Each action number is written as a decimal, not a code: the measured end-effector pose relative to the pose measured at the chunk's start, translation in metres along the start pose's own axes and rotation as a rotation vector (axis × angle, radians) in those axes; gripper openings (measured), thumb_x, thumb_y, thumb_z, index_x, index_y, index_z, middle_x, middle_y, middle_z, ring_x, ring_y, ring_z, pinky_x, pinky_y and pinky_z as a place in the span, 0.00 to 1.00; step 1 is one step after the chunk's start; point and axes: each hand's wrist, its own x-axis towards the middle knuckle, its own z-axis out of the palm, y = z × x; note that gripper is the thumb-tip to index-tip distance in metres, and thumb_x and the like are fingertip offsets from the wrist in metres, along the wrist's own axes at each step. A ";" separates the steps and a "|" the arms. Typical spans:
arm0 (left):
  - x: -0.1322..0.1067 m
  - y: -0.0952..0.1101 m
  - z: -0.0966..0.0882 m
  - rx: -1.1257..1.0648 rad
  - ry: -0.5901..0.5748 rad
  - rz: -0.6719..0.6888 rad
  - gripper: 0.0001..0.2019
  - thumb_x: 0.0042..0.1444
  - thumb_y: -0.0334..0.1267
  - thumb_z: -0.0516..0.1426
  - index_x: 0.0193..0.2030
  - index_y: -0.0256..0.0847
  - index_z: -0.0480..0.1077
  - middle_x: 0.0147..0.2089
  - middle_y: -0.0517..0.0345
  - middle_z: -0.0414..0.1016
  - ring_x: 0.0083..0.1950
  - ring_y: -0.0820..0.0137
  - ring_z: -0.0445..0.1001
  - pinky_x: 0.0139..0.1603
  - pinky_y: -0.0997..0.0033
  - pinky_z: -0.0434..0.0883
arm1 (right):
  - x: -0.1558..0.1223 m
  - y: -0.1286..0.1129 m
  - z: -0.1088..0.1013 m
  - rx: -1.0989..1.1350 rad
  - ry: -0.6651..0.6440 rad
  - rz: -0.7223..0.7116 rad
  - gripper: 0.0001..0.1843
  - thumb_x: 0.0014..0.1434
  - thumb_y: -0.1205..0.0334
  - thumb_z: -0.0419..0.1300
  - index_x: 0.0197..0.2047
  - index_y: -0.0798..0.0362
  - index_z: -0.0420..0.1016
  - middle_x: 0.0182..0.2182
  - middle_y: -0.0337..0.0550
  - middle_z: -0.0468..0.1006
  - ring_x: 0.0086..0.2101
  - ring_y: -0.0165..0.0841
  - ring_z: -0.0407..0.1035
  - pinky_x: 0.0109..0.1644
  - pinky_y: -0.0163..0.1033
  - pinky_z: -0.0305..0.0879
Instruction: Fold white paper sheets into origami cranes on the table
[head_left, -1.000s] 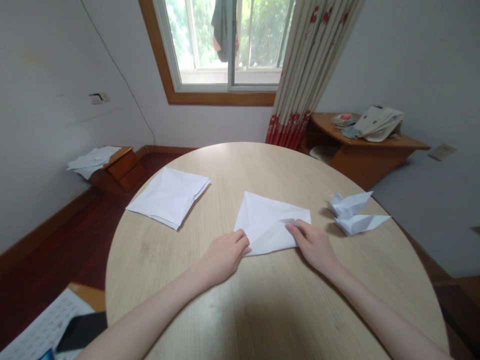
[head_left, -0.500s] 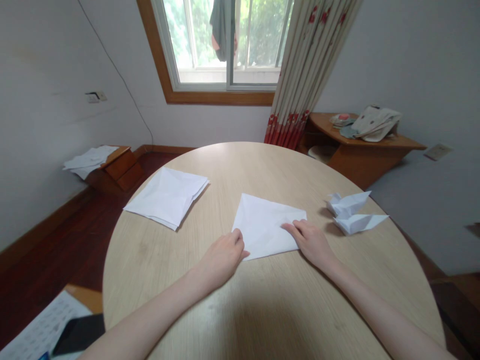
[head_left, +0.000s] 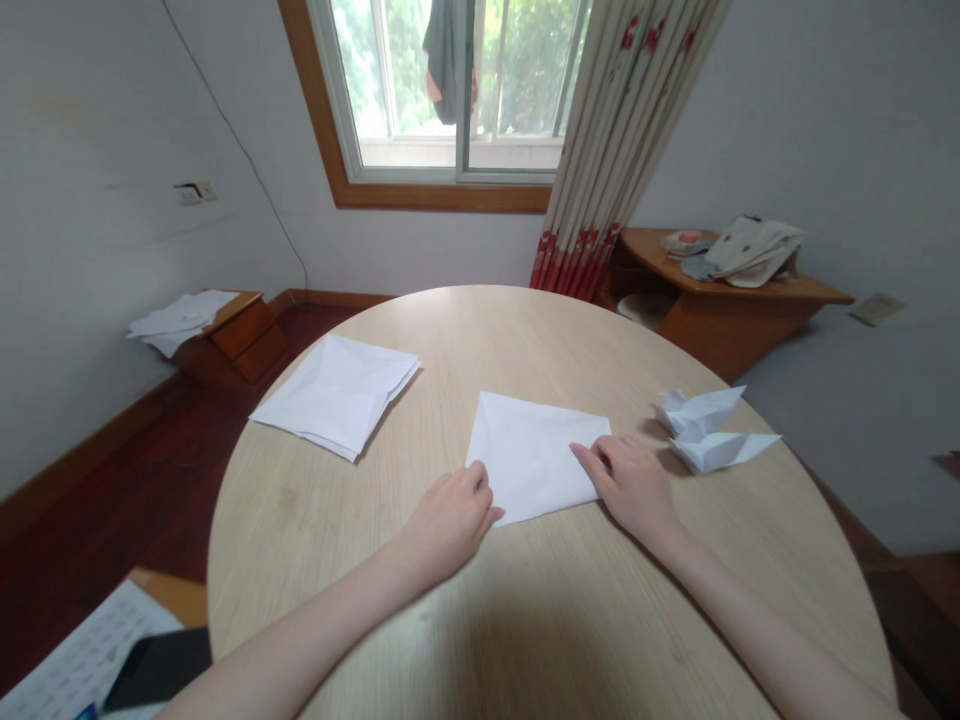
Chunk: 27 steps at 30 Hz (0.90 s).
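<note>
Pins a white sheet (head_left: 532,455) flat in the middle of the table (head_left: 525,630): left hand (head_left: 448,520), fingers curled together, on its near left corner; right hand (head_left: 630,485), fingers pressed together, on its right edge. Farther off, folded paper shapes (head_left: 709,430) at right, a paper stack (head_left: 337,393) at left.

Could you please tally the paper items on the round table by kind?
Flat folded sheet: 1
Stack of loose sheets: 1
Folded paper figures: 2
Total: 4
</note>
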 end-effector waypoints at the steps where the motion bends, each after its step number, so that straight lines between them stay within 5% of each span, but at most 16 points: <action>1: 0.000 0.001 0.000 -0.001 0.006 -0.004 0.10 0.65 0.37 0.51 0.36 0.34 0.70 0.43 0.49 0.68 0.41 0.62 0.71 0.41 0.61 0.70 | 0.000 -0.001 -0.001 0.004 0.036 -0.022 0.26 0.67 0.45 0.42 0.28 0.52 0.68 0.25 0.47 0.72 0.30 0.40 0.66 0.36 0.43 0.57; 7: 0.001 0.005 0.002 0.025 0.018 -0.018 0.11 0.66 0.36 0.51 0.36 0.34 0.70 0.42 0.50 0.68 0.41 0.63 0.70 0.41 0.63 0.69 | -0.004 -0.017 -0.011 -0.065 0.264 -0.230 0.12 0.65 0.60 0.50 0.48 0.54 0.69 0.42 0.52 0.78 0.43 0.43 0.68 0.48 0.46 0.59; 13: 0.001 0.011 0.007 0.046 0.021 -0.020 0.12 0.67 0.38 0.50 0.35 0.37 0.70 0.39 0.53 0.70 0.41 0.64 0.70 0.41 0.64 0.68 | -0.015 -0.042 -0.013 -0.159 0.434 -0.423 0.18 0.63 0.67 0.54 0.56 0.52 0.67 0.50 0.49 0.76 0.53 0.40 0.62 0.62 0.51 0.43; 18: 0.000 0.017 0.013 0.085 0.051 0.008 0.11 0.67 0.37 0.50 0.36 0.37 0.69 0.37 0.53 0.72 0.40 0.63 0.70 0.40 0.63 0.67 | -0.024 -0.050 -0.005 -0.158 0.258 -0.563 0.20 0.63 0.70 0.49 0.56 0.54 0.69 0.50 0.45 0.77 0.57 0.38 0.59 0.64 0.51 0.33; 27: -0.002 0.023 0.014 0.100 0.053 0.031 0.12 0.67 0.33 0.47 0.35 0.35 0.68 0.36 0.51 0.73 0.40 0.62 0.71 0.40 0.62 0.67 | -0.016 -0.050 0.000 -0.161 0.052 -0.566 0.11 0.64 0.67 0.51 0.34 0.54 0.73 0.34 0.44 0.79 0.50 0.39 0.66 0.64 0.54 0.33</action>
